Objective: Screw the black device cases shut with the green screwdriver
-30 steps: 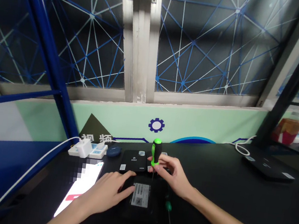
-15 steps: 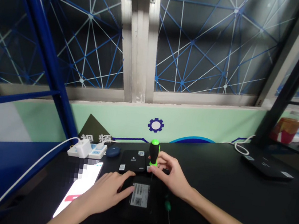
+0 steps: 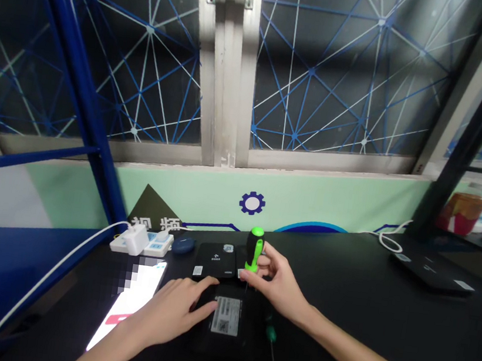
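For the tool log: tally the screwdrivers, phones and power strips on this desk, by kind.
Screwdrivers: 2, the upright screwdriver in the right hand, the lying screwdriver.
Phones: 1, lit phone.
Power strips: 1, white power strip.
Total: 4.

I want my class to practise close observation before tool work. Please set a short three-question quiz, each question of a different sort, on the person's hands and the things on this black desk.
1. True or false: the left hand rests flat on the black box with the white label.
2. Multiple choice: the right hand grips the green-handled screwdriver, which stands
A) upright, tip down on the box
B) flat on the desk
C) tip up in the air
3. Fill in: the lit phone lies on the box's ___ side.

Key: 1 true; 2 A; 3 left.
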Available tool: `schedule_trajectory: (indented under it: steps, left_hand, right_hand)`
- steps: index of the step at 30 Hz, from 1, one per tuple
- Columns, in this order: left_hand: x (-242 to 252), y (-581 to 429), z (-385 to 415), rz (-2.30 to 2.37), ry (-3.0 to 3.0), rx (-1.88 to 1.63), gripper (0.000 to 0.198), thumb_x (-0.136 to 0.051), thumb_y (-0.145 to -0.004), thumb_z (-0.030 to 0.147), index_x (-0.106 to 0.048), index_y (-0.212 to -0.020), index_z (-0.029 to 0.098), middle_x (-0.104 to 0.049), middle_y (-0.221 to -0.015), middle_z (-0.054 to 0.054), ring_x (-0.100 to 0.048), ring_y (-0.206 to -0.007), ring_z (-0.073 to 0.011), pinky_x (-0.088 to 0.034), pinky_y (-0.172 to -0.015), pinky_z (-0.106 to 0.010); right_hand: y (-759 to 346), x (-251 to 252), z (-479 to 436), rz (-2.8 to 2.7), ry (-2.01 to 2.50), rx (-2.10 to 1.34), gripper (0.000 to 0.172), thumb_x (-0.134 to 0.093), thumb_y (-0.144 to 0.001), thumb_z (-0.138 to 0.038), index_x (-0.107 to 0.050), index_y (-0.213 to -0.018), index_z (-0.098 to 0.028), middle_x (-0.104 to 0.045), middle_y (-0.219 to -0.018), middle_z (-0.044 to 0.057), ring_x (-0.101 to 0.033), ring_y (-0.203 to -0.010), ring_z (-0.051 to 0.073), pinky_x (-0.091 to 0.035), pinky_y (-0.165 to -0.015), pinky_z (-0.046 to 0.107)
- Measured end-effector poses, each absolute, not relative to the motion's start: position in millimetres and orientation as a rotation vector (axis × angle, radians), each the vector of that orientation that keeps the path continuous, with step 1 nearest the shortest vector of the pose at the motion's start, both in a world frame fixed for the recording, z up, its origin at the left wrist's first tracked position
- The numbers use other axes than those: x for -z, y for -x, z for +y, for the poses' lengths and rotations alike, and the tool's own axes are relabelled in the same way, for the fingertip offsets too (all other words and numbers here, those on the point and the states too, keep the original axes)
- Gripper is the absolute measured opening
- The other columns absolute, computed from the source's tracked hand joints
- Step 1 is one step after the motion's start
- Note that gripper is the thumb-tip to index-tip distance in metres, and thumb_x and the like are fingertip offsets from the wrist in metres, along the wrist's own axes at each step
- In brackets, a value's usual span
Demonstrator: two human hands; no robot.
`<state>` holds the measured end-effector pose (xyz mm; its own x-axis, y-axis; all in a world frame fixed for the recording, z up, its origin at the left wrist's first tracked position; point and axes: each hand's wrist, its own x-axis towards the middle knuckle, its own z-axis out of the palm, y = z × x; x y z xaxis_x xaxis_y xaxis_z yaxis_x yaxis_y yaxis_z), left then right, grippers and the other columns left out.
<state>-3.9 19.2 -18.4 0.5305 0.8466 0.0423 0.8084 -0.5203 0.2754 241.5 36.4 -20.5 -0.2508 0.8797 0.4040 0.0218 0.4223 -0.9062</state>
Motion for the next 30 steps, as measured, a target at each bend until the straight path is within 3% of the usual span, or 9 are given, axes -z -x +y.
schedule_trajectory:
  steps: [9, 14, 18, 26, 30]
  left_hand:
    - [19.4, 4.1, 19.0, 1.408, -2.556, -0.246, 0.04, -0.04, -0.099, 0.054, -0.051, -0.133, 0.034, -0.061, -0.076, 0.002, -0.061, -0.079, -0.0235, -0.039, -0.066, -0.03]
    - [18.5, 3.8, 18.7, 1.415, -2.548, -0.24, 0.042, -0.039, -0.099, 0.055, -0.052, -0.133, 0.034, -0.061, -0.077, 0.001, -0.061, -0.08, -0.0237, -0.039, -0.067, -0.03]
    - [17.1, 3.5, 18.1, 1.414, -2.543, -0.241, 0.042, -0.039, -0.099, 0.055, -0.051, -0.133, 0.033, -0.061, -0.077, 0.001, -0.061, -0.08, -0.0238, -0.039, -0.066, -0.03]
    - [19.3, 4.0, 19.1, 1.409, -2.544, -0.245, 0.04, -0.039, -0.099, 0.055, -0.05, -0.133, 0.036, -0.061, -0.076, 0.001, -0.06, -0.079, -0.0244, -0.038, -0.067, -0.03]
    - [19.7, 3.9, 18.6, 1.407, -2.541, -0.248, 0.042, -0.038, -0.099, 0.055, -0.05, -0.133, 0.034, -0.061, -0.077, 0.001, -0.06, -0.079, -0.0243, -0.039, -0.067, -0.03]
  right_hand:
    - [-246.5, 13.6, 32.2, -1.698, 0.715, -1.105, 0.027, -0.058, -0.094, -0.042, -0.061, -0.093, -0.016, -0.068, -0.085, 0.006, -0.059, -0.068, 0.014, -0.047, -0.06, 0.024]
    - [-245.4, 17.8, 35.8, -1.652, 0.764, -1.059, 0.025, -0.067, -0.089, -0.04, -0.056, -0.089, -0.018, -0.067, -0.078, 0.003, -0.059, -0.065, 0.013, -0.046, -0.06, 0.025]
    - [-242.4, 20.7, 37.7, -1.588, 0.793, -1.049, 0.034, -0.078, -0.079, -0.037, -0.049, -0.087, -0.021, -0.059, -0.068, -0.004, -0.053, -0.056, 0.011, -0.043, -0.054, 0.023]
    - [-246.2, 15.2, 32.7, -1.671, 0.754, -1.061, 0.026, -0.059, -0.093, -0.042, -0.063, -0.094, -0.016, -0.069, -0.085, 0.006, -0.059, -0.07, 0.014, -0.047, -0.061, 0.024]
    - [-245.2, 16.0, 34.9, -1.644, 0.773, -1.026, 0.023, -0.07, -0.087, -0.038, -0.059, -0.091, -0.018, -0.065, -0.078, 0.002, -0.057, -0.067, 0.012, -0.045, -0.059, 0.022]
